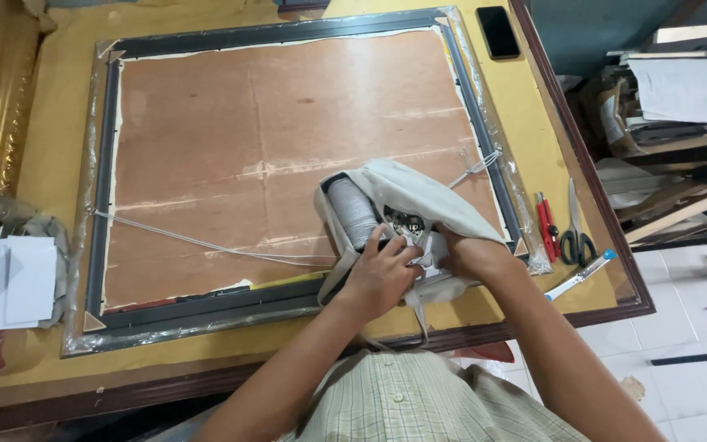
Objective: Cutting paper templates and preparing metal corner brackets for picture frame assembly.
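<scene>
Progress: your frame (pixel 288 172) lies face down with its hanging cord (pixel 206 243) already strung across the back; you seem busy in the bag.
Left hand (pixel 382 274): fingers curled on the grey cloth bag (pixel 403 200), just below the thread spool (pixel 352 213).
Right hand (pixel 468 254): fingers hidden inside the bag, state unclear.
Count: one frame, one bag, one spool; right of your fingers, one pair of scissors (pixel 574 233).

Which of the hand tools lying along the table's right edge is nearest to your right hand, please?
The red-handled cutter, just beyond the frame's corner; the black-handled scissors and white-and-blue pen lie farther from the right hand.
</scene>
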